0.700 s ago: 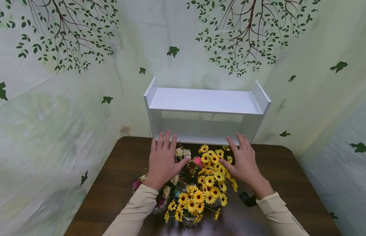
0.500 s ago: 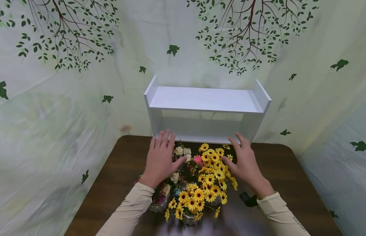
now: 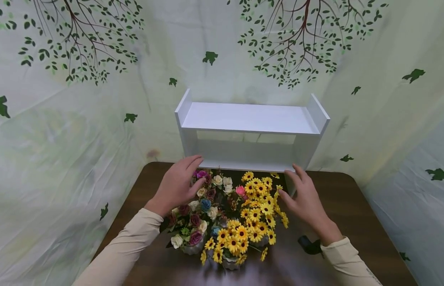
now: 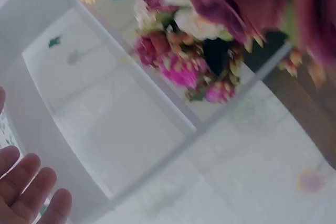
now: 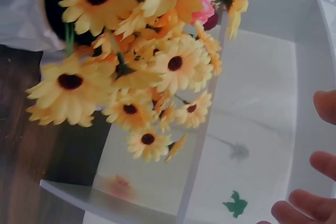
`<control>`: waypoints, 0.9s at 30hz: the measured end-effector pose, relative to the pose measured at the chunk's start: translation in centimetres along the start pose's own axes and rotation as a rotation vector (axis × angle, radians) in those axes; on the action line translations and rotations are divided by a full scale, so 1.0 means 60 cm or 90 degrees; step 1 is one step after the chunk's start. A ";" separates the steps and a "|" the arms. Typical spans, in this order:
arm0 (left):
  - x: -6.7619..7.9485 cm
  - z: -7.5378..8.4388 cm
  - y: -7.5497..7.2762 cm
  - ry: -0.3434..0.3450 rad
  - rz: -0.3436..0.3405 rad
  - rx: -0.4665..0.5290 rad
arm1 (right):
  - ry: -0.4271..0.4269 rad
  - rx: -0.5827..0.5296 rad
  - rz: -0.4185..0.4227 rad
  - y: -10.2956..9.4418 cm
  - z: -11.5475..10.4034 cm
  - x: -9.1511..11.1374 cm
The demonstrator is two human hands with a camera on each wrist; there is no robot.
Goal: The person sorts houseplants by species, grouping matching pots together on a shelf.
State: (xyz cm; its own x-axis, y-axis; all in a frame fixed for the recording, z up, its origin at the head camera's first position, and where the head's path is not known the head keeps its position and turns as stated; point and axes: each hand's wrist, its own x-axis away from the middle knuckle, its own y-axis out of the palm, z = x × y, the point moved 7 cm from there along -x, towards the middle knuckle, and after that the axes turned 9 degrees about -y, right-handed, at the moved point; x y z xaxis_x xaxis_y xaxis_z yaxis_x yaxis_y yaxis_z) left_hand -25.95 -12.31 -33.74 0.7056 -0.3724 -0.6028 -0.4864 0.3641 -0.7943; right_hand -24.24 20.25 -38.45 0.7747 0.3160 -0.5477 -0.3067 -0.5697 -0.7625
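Observation:
My left hand [image 3: 179, 182] hovers over the left side of the flowers, fingers extended and holding nothing. Below it are mixed artificial roses [image 3: 194, 219] in purple, cream and blue, in a pale pot [image 3: 194, 248]. Yellow daisy-like flowers [image 3: 257, 210] fill the right side, and more of them [image 3: 233, 240] stand in a pot [image 3: 230, 263] nearest me. My right hand [image 3: 307, 198] is just right of the yellow flowers, thumb apart from the fingers, nothing held. In the wrist views, fingertips [image 4: 50, 182] of the left hand and fingertips [image 5: 304, 208] of the right show beside the blooms.
Behind the flowers a white two-tier shelf [image 3: 250, 118] stands at the back of the dark wooden table [image 3: 350, 214]. A black object [image 3: 309, 245] shows beside the right wrist. Leaf-printed fabric [image 3: 78, 131] hangs around the table.
My left hand has swung left and turned, uncovering the purple and cream roses. My right hand has shifted slightly right, away from the yellow flowers. The flowers stay where they were.

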 end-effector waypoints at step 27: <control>0.085 -0.071 -0.018 -0.090 0.005 0.037 | 0.304 -0.085 0.119 -0.102 0.133 -0.075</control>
State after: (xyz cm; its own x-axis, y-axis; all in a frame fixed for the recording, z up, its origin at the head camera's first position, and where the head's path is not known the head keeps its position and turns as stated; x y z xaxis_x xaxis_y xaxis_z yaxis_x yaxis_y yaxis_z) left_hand -24.04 -18.24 -36.29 0.7699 -0.2464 -0.5887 -0.4642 0.4168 -0.7815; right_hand -30.27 28.36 -34.07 0.8886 -0.1633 -0.4287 -0.4149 -0.6851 -0.5988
